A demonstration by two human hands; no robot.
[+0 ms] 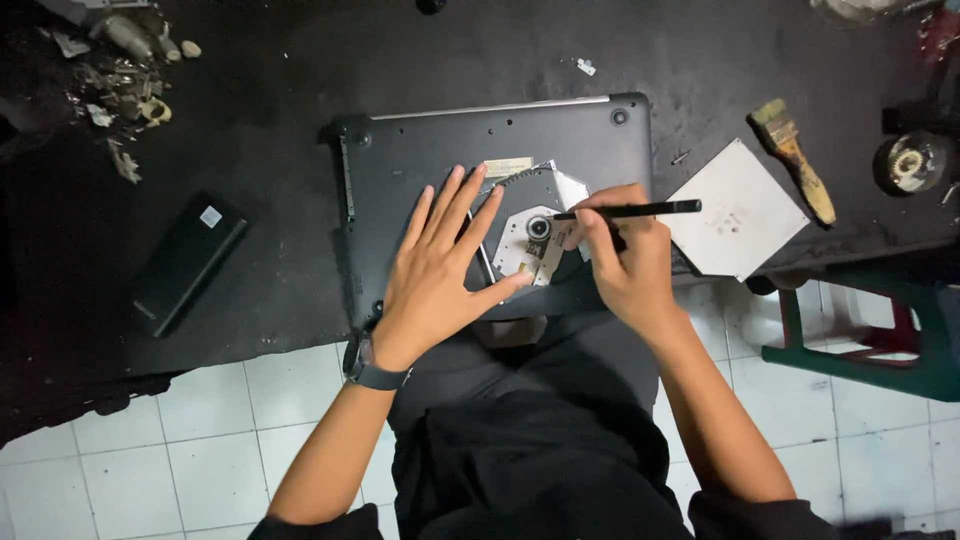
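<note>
laptop (480, 150): near edge hidden under both hands
drive (530, 235): left part covered by the left hand (440, 265)
tool tip: hidden behind right hand (625, 265)
far-right objects: cut off by edge

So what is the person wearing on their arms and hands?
Both forearms are bare, with no gloves on the left hand or the right hand. Dark sleeves show only at the bottom edge, pushed up around the elbows. The left wrist carries a dark wristband that looks like a watch or fitness band. No rings are visible on the fingers.
</note>
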